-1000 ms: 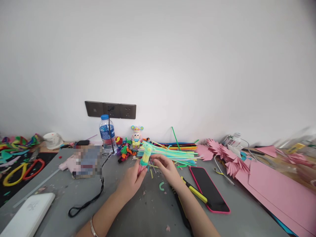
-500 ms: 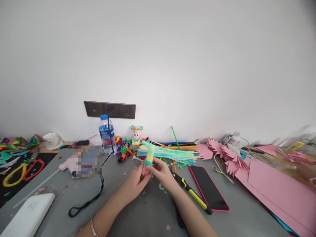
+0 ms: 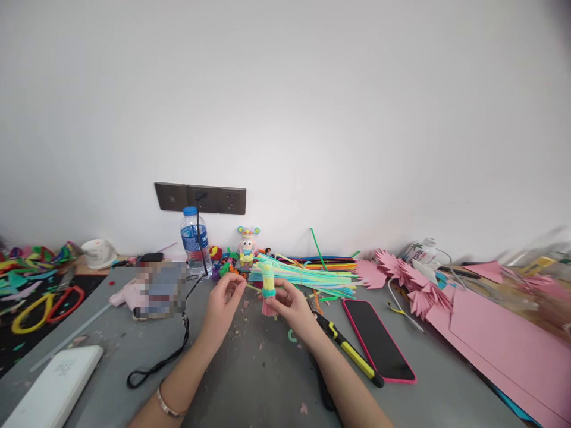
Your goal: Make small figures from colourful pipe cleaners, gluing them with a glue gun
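My right hand (image 3: pixel 292 308) is closed round the side of a small pipe-cleaner figure (image 3: pixel 268 284), yellow above, with a teal band and pink at the bottom. It is held upright over the grey table. A thin yellowish pipe-cleaner end (image 3: pixel 253 288) sticks out from the figure to the left. My left hand (image 3: pixel 224 306) has thumb and fingertips pinched together at the outer tip of that strand. Behind the hands lies a bundle of pastel pipe cleaners (image 3: pixel 312 278). A finished-looking doll (image 3: pixel 247 246) with round blue ears stands near the wall.
Yellow-handled pliers (image 3: pixel 352 352) and a pink-cased phone (image 3: pixel 379 340) lie to the right, beside pink paper sheets (image 3: pixel 504 351). Leftward are a water bottle (image 3: pixel 195 241), a black cord (image 3: pixel 167 360), a white power bank (image 3: pixel 56 386) and scissors (image 3: pixel 66 304).
My left hand has let go of the figure's lower part and moved left and up to the strand's tip. My right hand still holds the figure, which has shifted slightly.
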`<action>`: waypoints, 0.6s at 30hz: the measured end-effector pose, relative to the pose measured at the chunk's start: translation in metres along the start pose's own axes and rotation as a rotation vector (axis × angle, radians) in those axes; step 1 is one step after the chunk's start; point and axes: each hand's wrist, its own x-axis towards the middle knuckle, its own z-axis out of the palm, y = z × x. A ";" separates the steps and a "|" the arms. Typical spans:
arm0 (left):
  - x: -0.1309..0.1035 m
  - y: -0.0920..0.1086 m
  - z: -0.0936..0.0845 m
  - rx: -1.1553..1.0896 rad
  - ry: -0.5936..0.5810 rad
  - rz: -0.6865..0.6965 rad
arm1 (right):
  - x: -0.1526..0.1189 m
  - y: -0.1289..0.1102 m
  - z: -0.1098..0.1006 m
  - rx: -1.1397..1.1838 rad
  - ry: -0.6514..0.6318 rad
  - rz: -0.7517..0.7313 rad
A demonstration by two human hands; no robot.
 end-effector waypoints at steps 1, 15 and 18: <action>0.000 0.001 0.000 -0.015 0.020 0.017 | 0.000 0.001 0.000 -0.042 -0.004 -0.015; 0.000 -0.001 -0.002 -0.051 0.038 0.091 | -0.006 0.001 0.002 -0.390 -0.081 -0.115; 0.000 0.001 -0.002 -0.054 0.038 0.077 | -0.006 0.001 0.001 -0.465 -0.061 -0.139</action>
